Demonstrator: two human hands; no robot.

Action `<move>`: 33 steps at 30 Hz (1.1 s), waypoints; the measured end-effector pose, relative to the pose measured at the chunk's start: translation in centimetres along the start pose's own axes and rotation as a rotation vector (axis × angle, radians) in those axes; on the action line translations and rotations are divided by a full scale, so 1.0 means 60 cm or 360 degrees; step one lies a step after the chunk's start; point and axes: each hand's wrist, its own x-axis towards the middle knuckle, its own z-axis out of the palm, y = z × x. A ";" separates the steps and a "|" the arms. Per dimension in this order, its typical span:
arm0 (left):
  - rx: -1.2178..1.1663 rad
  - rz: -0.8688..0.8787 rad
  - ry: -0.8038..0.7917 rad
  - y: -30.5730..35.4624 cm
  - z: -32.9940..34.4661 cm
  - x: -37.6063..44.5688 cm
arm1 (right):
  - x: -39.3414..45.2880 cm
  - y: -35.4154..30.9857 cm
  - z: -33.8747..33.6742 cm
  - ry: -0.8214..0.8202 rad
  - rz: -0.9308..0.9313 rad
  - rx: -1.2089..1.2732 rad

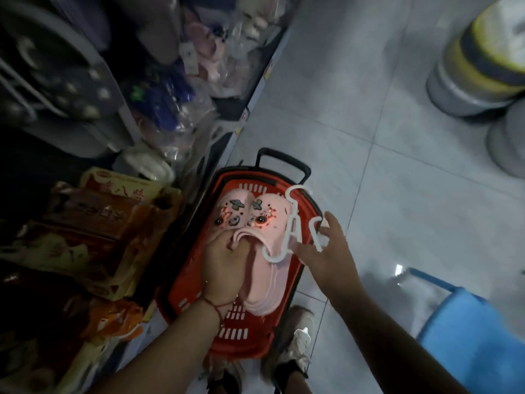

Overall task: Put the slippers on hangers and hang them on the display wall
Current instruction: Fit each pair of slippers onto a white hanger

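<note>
Both hands work above a red slotted plastic basket (pixel 199 268) on the floor. Left hand (pixel 223 265) grips the pair of soft pink rubbery clog slippers (pixel 264 223) by their heel straps; right hand (pixel 326 248) pinches a thin white plastic hanger (pixel 292 223) beside them. Stiff hooks could slip off the flexible straps, dropping a slipper.
</note>
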 end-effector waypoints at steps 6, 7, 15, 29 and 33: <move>0.0039 0.0154 -0.0088 0.194 -0.075 -0.100 | -0.129 -0.118 -0.081 0.0095 0.0356 0.0558; 0.0105 0.0227 -0.0100 0.224 -0.093 -0.116 | -0.157 -0.134 -0.091 0.0136 0.0400 0.0654; 0.0334 0.0839 -0.0002 0.484 -0.250 -0.197 | -0.325 -0.330 -0.164 0.0244 0.0143 0.1144; 0.0508 0.1249 0.0595 0.809 -0.294 -0.264 | -0.390 -0.574 -0.347 0.0059 -0.0693 0.0895; 0.0614 0.1253 0.0717 0.866 -0.262 -0.277 | -0.375 -0.606 -0.406 0.0012 -0.0793 0.0729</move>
